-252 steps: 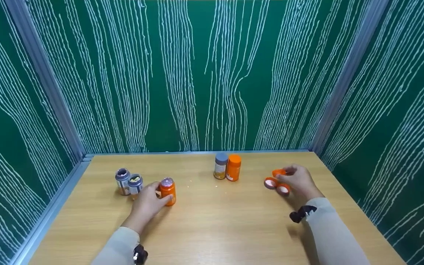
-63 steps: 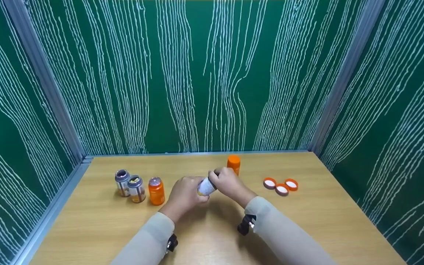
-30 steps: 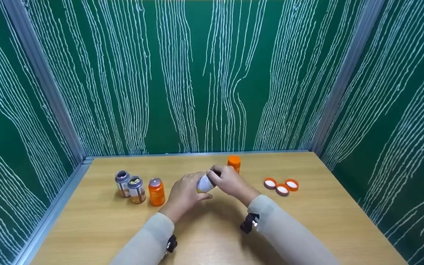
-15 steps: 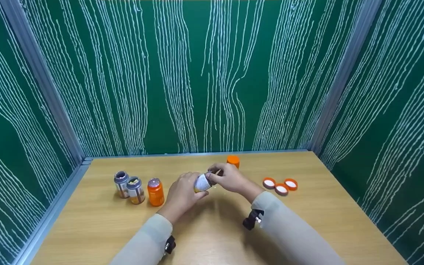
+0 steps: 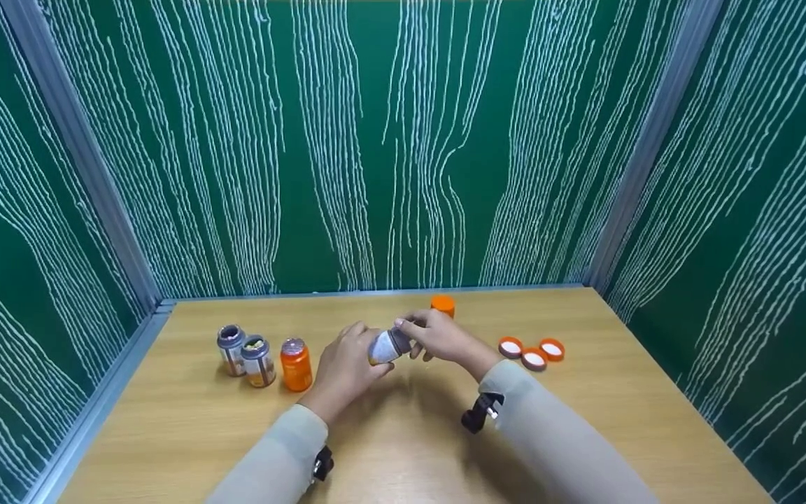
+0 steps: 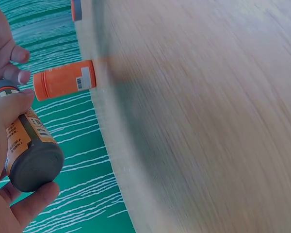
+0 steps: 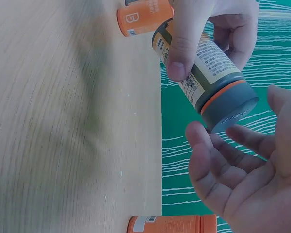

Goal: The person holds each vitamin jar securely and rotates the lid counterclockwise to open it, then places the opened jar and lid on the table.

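Note:
My left hand grips a grey pill bottle with a white and orange label, tilted above the table. Its grey cap, with an orange ring under it, is on and points toward my right hand. In the right wrist view the right hand's fingers are loosely bent and spread just by the cap; whether a fingertip touches it I cannot tell. Behind the right hand stands an orange bottle with an orange cap, its lower part hidden in the head view.
To the left stand two uncapped grey bottles and an orange bottle with a silvery top. Three caps, a grey-rimmed one, another and an orange one, lie inside-up at the right. Tiny specks dot the table.
Earlier the left hand held the orange bottle at left and the right hand an orange cap; both were let go. The grey bottle left the back. Lately the right fingers have loosened around its cap.

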Action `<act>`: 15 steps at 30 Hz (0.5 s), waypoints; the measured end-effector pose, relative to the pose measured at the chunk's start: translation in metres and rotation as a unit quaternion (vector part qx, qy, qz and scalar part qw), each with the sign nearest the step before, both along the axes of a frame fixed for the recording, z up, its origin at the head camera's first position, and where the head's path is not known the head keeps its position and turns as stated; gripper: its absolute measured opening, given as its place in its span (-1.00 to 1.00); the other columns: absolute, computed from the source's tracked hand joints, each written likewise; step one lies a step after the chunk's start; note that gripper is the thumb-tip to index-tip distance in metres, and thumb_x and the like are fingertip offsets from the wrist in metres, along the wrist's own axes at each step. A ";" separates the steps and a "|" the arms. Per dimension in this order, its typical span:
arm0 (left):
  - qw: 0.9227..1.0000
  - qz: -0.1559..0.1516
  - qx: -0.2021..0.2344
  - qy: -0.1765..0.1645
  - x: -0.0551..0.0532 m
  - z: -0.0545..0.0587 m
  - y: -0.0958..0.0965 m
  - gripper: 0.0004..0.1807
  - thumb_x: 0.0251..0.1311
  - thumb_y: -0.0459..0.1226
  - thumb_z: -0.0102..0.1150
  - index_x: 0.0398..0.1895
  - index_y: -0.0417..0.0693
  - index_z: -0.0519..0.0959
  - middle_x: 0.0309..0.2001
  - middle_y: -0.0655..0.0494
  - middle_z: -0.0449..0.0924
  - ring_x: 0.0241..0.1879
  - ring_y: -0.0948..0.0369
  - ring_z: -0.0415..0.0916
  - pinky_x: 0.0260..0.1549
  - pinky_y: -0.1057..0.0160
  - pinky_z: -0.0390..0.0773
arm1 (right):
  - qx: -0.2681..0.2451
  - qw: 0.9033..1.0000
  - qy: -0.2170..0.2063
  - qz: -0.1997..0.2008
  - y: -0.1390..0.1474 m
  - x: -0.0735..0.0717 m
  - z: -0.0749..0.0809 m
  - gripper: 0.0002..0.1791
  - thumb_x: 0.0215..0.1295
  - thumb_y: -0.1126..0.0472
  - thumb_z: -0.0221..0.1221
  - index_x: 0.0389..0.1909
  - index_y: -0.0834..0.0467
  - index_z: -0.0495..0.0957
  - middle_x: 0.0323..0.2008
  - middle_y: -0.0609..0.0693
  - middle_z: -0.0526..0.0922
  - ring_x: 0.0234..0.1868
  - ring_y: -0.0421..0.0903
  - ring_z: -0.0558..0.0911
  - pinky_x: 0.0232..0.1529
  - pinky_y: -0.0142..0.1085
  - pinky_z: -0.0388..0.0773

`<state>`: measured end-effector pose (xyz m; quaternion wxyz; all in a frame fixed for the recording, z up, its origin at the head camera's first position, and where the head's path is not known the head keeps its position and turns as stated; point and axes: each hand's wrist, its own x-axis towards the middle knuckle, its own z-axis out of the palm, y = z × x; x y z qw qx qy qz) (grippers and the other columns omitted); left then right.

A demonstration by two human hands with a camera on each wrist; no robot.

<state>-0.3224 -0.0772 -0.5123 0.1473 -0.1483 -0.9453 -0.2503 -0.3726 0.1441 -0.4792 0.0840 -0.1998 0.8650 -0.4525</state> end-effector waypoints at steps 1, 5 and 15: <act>1.000 0.000 0.000 -0.001 0.000 0.000 0.000 -0.38 0.23 0.00 0.75 0.31 0.06 0.76 0.07 0.08 0.65 0.07 0.10 0.62 0.32 -0.10 0.79 | 0.001 1.000 -0.002 0.004 0.000 0.000 0.000 -0.50 0.74 -0.16 0.22 0.30 0.17 0.70 -0.15 0.11 0.80 -0.42 -0.13 0.75 -0.35 -0.25 0.80; 1.000 -0.002 -0.002 -0.001 0.000 0.000 0.000 -0.38 0.23 -0.01 0.75 0.32 0.06 0.76 0.08 0.07 0.65 0.07 0.10 0.62 0.33 -0.11 0.79 | 0.008 1.000 -0.003 0.012 0.001 0.001 -0.001 -0.56 0.70 -0.13 0.28 0.23 0.14 0.74 -0.14 0.10 0.82 -0.41 -0.11 0.77 -0.35 -0.29 0.80; 1.000 0.000 -0.012 0.012 0.000 -0.001 -0.002 -0.40 0.24 0.04 0.73 0.29 0.10 0.78 0.04 0.10 0.68 0.03 0.11 0.60 0.25 -0.06 0.81 | 0.009 1.000 0.022 0.009 0.001 0.005 0.002 -0.60 0.63 -0.04 0.36 0.23 0.16 0.77 0.04 0.16 0.85 -0.14 0.07 0.79 -0.25 -0.27 0.77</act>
